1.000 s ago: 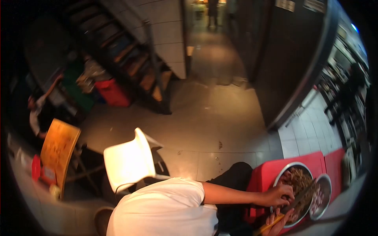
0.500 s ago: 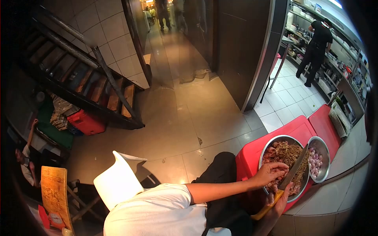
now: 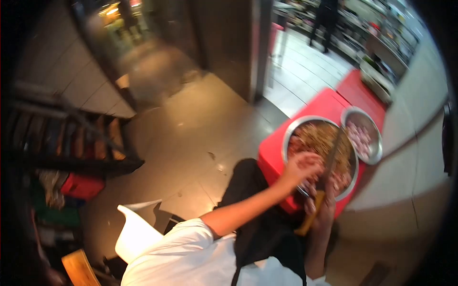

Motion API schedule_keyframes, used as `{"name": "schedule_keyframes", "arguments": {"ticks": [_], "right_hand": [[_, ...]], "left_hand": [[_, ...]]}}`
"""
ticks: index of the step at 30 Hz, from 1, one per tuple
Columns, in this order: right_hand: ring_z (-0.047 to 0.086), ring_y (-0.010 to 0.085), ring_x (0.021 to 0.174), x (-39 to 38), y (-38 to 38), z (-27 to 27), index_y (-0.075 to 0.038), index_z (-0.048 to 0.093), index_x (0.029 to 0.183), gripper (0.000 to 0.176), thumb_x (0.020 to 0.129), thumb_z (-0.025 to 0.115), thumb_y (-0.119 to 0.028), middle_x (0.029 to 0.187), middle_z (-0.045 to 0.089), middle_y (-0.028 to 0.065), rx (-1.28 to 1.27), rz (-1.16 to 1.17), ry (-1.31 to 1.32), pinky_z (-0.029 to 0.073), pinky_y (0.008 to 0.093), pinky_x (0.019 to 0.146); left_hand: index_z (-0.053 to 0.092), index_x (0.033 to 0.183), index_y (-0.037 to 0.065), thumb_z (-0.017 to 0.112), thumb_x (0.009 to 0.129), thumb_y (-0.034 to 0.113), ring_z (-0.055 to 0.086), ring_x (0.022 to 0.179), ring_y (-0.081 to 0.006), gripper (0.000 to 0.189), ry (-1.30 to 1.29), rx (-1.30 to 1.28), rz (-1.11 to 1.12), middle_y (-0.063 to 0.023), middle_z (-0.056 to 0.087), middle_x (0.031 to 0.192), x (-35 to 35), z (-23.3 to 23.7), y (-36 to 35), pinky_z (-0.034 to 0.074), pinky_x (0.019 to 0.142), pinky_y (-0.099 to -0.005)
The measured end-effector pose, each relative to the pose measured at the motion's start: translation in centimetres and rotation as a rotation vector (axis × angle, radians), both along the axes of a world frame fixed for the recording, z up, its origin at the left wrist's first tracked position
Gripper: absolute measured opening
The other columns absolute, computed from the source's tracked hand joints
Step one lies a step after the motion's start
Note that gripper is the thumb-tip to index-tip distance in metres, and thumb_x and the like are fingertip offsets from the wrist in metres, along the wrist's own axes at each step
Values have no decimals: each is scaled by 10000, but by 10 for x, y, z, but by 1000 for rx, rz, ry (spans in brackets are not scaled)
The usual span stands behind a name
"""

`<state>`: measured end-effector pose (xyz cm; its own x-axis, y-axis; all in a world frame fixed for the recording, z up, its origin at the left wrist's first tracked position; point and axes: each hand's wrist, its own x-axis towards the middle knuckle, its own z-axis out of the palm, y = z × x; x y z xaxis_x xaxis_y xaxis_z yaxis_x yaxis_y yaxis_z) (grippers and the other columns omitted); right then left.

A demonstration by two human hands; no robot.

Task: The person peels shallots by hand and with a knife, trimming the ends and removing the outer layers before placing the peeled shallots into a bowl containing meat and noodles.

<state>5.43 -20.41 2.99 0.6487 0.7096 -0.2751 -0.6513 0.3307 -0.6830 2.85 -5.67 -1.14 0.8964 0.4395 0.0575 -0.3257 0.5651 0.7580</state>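
My left hand (image 3: 301, 167) reaches into a large metal bowl (image 3: 287, 137) filled with brown shreds and pinkish pieces, fingers curled over the contents; motion blur hides whether it grips anything. My right hand (image 3: 324, 206) is closed on the yellow handle of a knife (image 3: 310, 220), whose long blade lies across the bowl. A smaller metal bowl (image 3: 378, 145) with pale pink pieces stands just beyond, touching the large one. Both bowls rest on a red surface (image 3: 317, 105).
A white plastic chair (image 3: 136, 233) stands behind my shoulder. A dark staircase (image 3: 71, 143) with a red crate (image 3: 82, 186) under it lies to the left. Another person (image 3: 327, 19) stands in the far kitchen aisle. A pale counter (image 3: 415, 157) borders the red surface.
The view has swung and blurred, so the bowls now sit higher in the frame. My left hand stays in the large bowl and my right hand still grips the knife.
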Motion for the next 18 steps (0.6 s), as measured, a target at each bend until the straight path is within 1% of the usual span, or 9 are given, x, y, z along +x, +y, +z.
{"name": "schedule_keyframes", "arguments": {"ticks": [1, 2, 4, 6, 9, 13, 16, 17, 18], "right_hand": [[485, 105, 397, 3, -1, -3, -112, 566, 1147, 389, 1049, 460, -473, 801, 623, 46, -50, -18, 56, 368, 223, 336], [465, 118, 389, 11, -5, -17, -127, 557, 1197, 406, 1041, 464, -490, 809, 612, 69, 9, 40, 99, 381, 228, 346], [496, 121, 412, 8, -4, -6, -134, 554, 1216, 437, 1044, 426, -515, 806, 609, 88, 72, 36, 124, 401, 238, 350], [508, 114, 400, 8, -5, -1, -102, 557, 1097, 416, 1040, 458, -502, 765, 608, 62, 97, 9, 127, 395, 237, 346], [499, 113, 394, 20, -13, -6, -70, 571, 1016, 460, 1048, 434, -508, 730, 598, 65, 133, -6, 159, 397, 235, 348], [480, 112, 381, 28, -16, -3, -30, 574, 866, 548, 1052, 416, -521, 667, 579, 67, -67, -58, -26, 383, 241, 347], [481, 114, 381, 38, -22, -15, -48, 554, 926, 501, 1056, 416, -511, 676, 585, 71, -221, 116, -171, 369, 242, 346], [470, 102, 380, 34, -19, -13, -30, 575, 1144, 500, 1062, 409, -495, 697, 592, 73, -277, 51, -213, 363, 230, 351], [466, 96, 386, 34, -16, -12, -40, 555, 1219, 490, 1068, 400, -480, 729, 601, 82, -276, 43, -260, 360, 222, 355]], "left_hand": [[577, 1243, -9, 686, 927, 59, 671, 1011, -164, 341, -6, 29, 4, -103, 690, 1095, -1, -2, 0, 550, 882, -315], [601, 1199, -5, 699, 920, 54, 676, 1002, -168, 302, 6, 11, 6, -93, 690, 1085, 0, -3, -1, 559, 861, -301], [582, 1246, -3, 682, 926, 54, 674, 1027, -173, 340, 31, -40, -21, -111, 690, 1146, -1, -3, 0, 541, 904, -302], [592, 1246, 20, 679, 944, 89, 670, 975, -133, 322, 85, -113, -69, -124, 686, 1188, -4, 2, 2, 544, 862, -253], [596, 1252, 22, 675, 956, 113, 666, 981, -127, 319, 43, -177, -112, -126, 682, 1202, -6, 8, 7, 548, 874, -255], [581, 1302, 17, 669, 963, 116, 661, 1024, -127, 364, 44, -229, -155, -124, 674, 1221, -3, 20, 10, 547, 911, -255], [563, 1340, 6, 670, 956, 91, 655, 1045, -119, 407, 60, -183, -159, -114, 672, 1227, -1, 15, 14, 543, 929, -241], [566, 1336, 3, 670, 953, 81, 657, 1038, -120, 405, 71, -164, -152, -110, 674, 1220, 0, 12, 14, 544, 926, -243], [568, 1333, 1, 671, 950, 71, 660, 1030, -120, 403, 82, -144, -143, -106, 677, 1213, 1, 9, 15, 546, 924, -246]]}}
